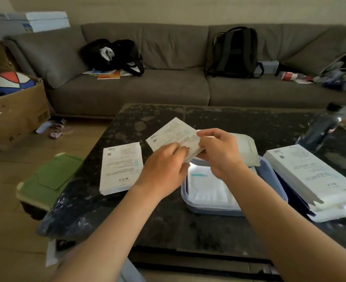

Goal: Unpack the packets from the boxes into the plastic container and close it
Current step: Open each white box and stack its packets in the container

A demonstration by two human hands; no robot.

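Sofa [168, 90], grey, ran the full back of the room. I noted 1 backpack [235, 51] upright on it at right and 1 black bag [115, 53] at left. Dark mottled table [229, 119] filled the centre. Cardboard carton [15, 117] stood on the floor, far left.

On the table, right of centre, the plastic container [269, 174] sat open, blue-rimmed, with white packets [208, 190] lying flat inside. Its translucent lid [245, 147] leaned on the far rim.

I logged 3 white boxes. The left box [121, 167] lay flat on the table, beside the container. The right box [306, 171] rested on a loose stack of packets, its near end open. The held box [172, 135] was in the air, tilted, over the container's far-left corner.

Dark bottle [322, 127] sat at the table's far right.

Left hand [164, 169] gripped the held box from the near side, fingers curled onto its printed face. Right hand [219, 153] pinched the box's right end, fingers curled round it. I could not tell whether that end was open.
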